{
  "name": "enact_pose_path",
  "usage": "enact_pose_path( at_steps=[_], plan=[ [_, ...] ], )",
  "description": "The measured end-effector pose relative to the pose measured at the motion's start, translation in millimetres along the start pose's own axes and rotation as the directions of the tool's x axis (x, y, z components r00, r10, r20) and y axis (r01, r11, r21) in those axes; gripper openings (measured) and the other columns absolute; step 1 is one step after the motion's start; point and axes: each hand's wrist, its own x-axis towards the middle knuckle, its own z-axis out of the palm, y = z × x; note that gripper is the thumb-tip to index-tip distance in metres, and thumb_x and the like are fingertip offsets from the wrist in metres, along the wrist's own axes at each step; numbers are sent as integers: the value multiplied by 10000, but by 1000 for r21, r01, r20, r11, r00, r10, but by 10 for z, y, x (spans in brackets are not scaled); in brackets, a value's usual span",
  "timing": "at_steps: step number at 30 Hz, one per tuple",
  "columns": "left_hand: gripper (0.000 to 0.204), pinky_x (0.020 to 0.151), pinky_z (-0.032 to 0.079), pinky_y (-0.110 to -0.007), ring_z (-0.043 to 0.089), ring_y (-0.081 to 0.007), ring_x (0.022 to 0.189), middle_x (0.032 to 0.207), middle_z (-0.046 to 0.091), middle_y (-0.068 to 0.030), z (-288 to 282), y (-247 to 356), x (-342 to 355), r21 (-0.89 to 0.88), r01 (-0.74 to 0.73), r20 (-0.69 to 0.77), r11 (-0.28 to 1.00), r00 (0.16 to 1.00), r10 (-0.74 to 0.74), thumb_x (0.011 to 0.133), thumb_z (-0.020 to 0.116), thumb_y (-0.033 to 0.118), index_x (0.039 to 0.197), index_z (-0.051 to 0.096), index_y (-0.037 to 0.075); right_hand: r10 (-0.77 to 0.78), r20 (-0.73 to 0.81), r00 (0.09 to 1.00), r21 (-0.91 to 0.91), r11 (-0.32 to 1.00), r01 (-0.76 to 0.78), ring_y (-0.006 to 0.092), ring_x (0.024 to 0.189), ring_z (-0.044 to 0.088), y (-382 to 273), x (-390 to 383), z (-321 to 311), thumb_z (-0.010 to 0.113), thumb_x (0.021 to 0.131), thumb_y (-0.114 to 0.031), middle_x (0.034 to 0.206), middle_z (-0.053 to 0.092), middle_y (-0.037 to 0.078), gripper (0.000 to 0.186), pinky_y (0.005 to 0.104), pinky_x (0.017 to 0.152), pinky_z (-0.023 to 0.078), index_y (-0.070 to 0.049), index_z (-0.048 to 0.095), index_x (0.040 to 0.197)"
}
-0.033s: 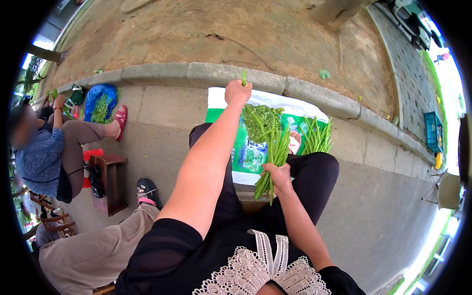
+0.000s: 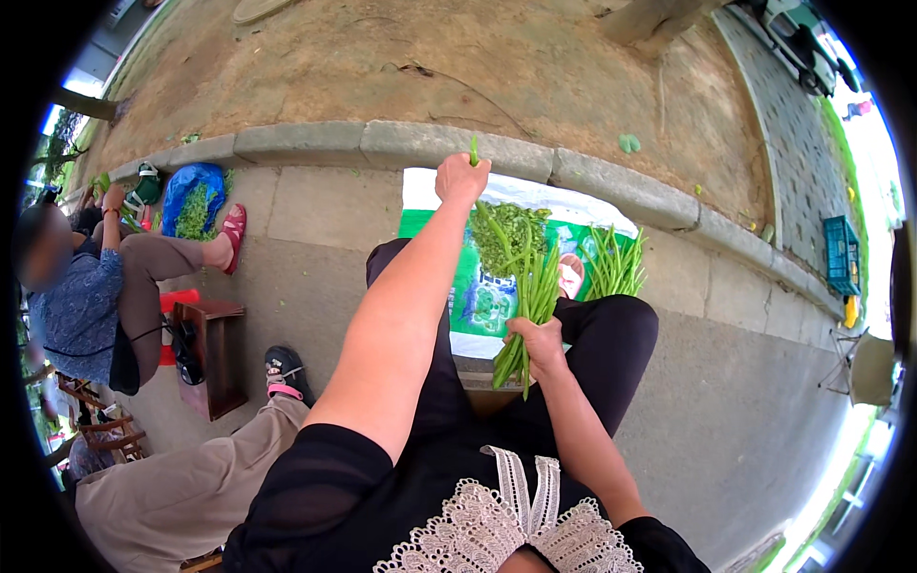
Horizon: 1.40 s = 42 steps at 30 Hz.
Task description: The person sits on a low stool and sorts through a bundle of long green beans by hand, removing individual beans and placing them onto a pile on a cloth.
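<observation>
My left hand (image 2: 462,180) is stretched far forward over the sheet's far left corner, closed, with a short green stem (image 2: 474,150) sticking up from the fingers. Close above my right thigh, my right hand (image 2: 540,346) is wrapped round a bunch of long green stems (image 2: 541,286). The stems point away from me, their other ends showing below the fist. A heap of green leafy trimmings (image 2: 506,250) lies on a green-and-white printed sheet (image 2: 478,329) between my legs. On the sheet's right side rests a pile of similar stems (image 2: 614,267).
A stone kerb (image 2: 411,145) runs beyond the sheet, with bare soil behind it. To the left sit other people, beside a wooden stool (image 2: 212,358) and a blue bag (image 2: 191,196) of greens. A teal crate (image 2: 842,253) and a folding chair (image 2: 871,371) stand far right.
</observation>
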Motion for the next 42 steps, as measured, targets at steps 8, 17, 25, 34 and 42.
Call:
enact_pose_path(
  at_steps=[8, 17, 25, 34, 42],
  plan=[
    [364, 816, 455, -367, 599, -266, 925, 1006, 627, -121, 3, 47, 17, -14, -228, -96, 974, 970, 225, 692, 656, 255, 996, 613, 60, -12, -6, 1000, -23, 1000, 12, 178, 505, 554, 103, 63, 34, 625, 672, 15, 652, 542, 81, 178, 308, 461, 476, 15, 533, 825],
    [358, 860, 425, -335, 559, -244, 1006, 1166, 548, -165, -138, 269, -358, -295, -363, -64, 884, 930, 361, 721, 616, 153, 1056, 576, 33, -113, -29, 993, -109, 988, 109, 186, 502, 553, 85, 217, 0, 607, 669, 37, 665, 549, 89, 187, 309, 450, 468, 21, 535, 840],
    [405, 764, 425, -242, 517, -124, 940, 1141, 503, -93, -369, 6, -1619, -785, 125, 255, 606, 958, 133, 787, 574, 7, 1169, 442, -18, -188, -68, 980, -118, 977, 179, 175, 520, 551, -130, 191, 50, 608, 649, 66, 719, 560, 78, 325, 294, 461, 472, 11, 509, 953],
    [469, 816, 437, -301, 550, -147, 956, 1054, 576, -88, -154, -288, -2060, -500, 462, 711, 732, 701, 43, 777, 678, 258, 1126, 499, 1, -585, 243, 774, -685, 461, 564, 399, 726, 602, 78, 327, -28, 567, 731, -156, 734, 598, 257, 203, 455, 581, 457, 42, 586, 768],
    [317, 730, 453, -281, 573, -127, 807, 914, 613, -68, -17, -340, -2102, -630, 429, 587, 648, 809, 35, 784, 646, 198, 1026, 562, 11, -450, 264, 853, -721, 495, 484, 384, 748, 618, 17, 229, 5, 602, 723, -182, 729, 610, 248, 232, 446, 605, 470, 42, 589, 781]
  ],
)
